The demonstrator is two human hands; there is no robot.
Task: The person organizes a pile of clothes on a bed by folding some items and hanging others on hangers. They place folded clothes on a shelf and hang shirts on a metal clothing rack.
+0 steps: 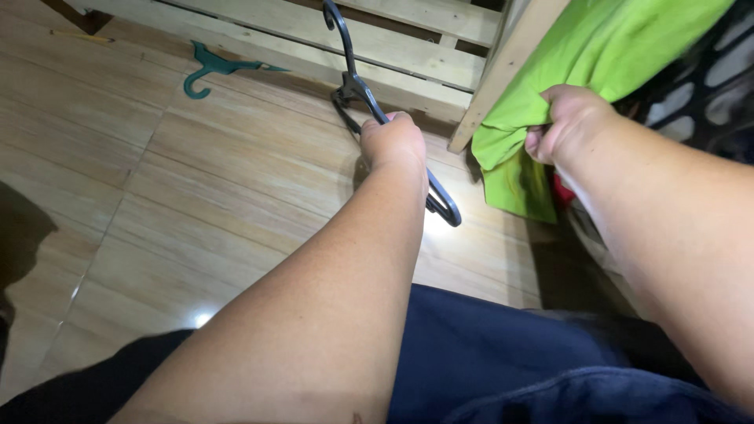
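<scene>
At 11 o'clock a green hanger [214, 67] lies on the wooden floor [196, 180], just beside the wooden frame [377, 39] that runs along 12 o'clock. Near the centre, the left hand [393, 141] is closed as a fist around a black hanger [357, 86]; its hook points up to 12 o'clock, in front of the frame, and its lower end comes out under the hand toward 5 o'clock. At 2 o'clock the right hand [569, 122] pinches the folded edge of a green cloth [605, 55], which hangs beside a wooden post [510, 63]. A dark basket [699, 86] stands at 3 o'clock, partly hidden by the cloth. Blue trousers [487, 353] fill 6 o'clock.
</scene>
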